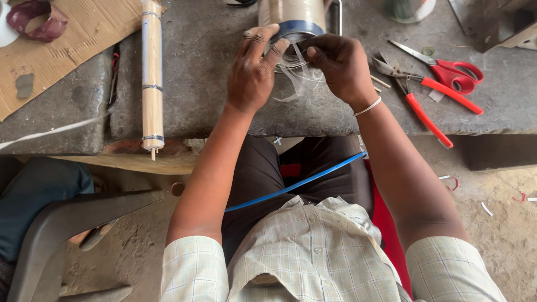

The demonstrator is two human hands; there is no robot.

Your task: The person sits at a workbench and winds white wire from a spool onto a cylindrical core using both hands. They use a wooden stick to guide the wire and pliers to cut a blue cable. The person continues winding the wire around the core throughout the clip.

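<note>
Rough grey stone forms the table (212, 106), its near edge chipped and rusty above a dusty floor. At the middle of the far edge, both hands meet over a roll of clear tape (292, 19) with a blue band round its core. The left hand (253, 75) lies on the near face of the roll, fingers spread and its grip loose, steadying rather than squeezing. The right hand (340, 66) has its grip pinched shut on a thin clear strip (296, 70) that curls off the roll and hangs in loops between the two hands. To do this well, I judge the pinch should sit close to where the strip leaves the roll, with the left fingers pressing the roll still so the film comes away flat and does not fold onto itself. Outward to the right lie red-handled scissors (447, 70) and red-handled pliers (417, 98), near but not touching the right wrist. Toward the left edge rests a bundle of pale wooden sticks (151, 72) bound with clear bands, its tip past the near edge. Brown cardboard (72, 39) covers the far left corner. A blue tube (296, 182) crosses the person's lap.
</note>
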